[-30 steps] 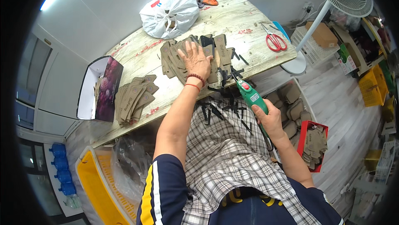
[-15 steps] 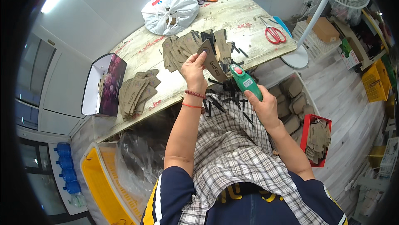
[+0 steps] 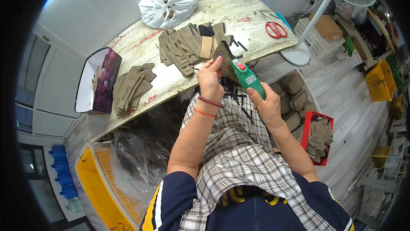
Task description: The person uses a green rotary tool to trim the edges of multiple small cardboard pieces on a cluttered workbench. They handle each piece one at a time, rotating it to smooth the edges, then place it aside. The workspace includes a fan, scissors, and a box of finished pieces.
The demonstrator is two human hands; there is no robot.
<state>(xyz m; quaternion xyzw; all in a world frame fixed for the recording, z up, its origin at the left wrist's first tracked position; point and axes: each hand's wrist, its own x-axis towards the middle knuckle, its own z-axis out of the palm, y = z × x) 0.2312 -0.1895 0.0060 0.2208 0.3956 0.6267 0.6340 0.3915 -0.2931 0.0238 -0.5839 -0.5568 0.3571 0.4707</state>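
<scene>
My left hand [image 3: 210, 79] pinches a flat brown-grey fabric piece [image 3: 226, 62] with a small round emblem, over the table's near edge. My right hand [image 3: 268, 105] is wrapped round a green handheld electric cutter [image 3: 250, 80] with a red button. The cutter's front end lies against the right side of the piece; its blade is hard to make out. A black strip [image 3: 234, 54] shows beside the piece's edge. Just beyond my left hand is a fanned pile of similar fabric pieces [image 3: 177, 51]; another stack [image 3: 131, 86] sits further left.
Red-handled scissors [image 3: 276, 29] and a white plastic bag [image 3: 168, 7] rest on the worn table [image 3: 247, 7]. An open purple-patterned box [image 3: 106, 79] stands at its left. Black scraps [image 3: 245, 111] lie on my checked apron. To my right is a red box [image 3: 328, 143] of fabric pieces.
My left hand has moved a little right and nearer to me, and the fabric piece has turned so that its lettering no longer shows. The cutter stays in my right hand.
</scene>
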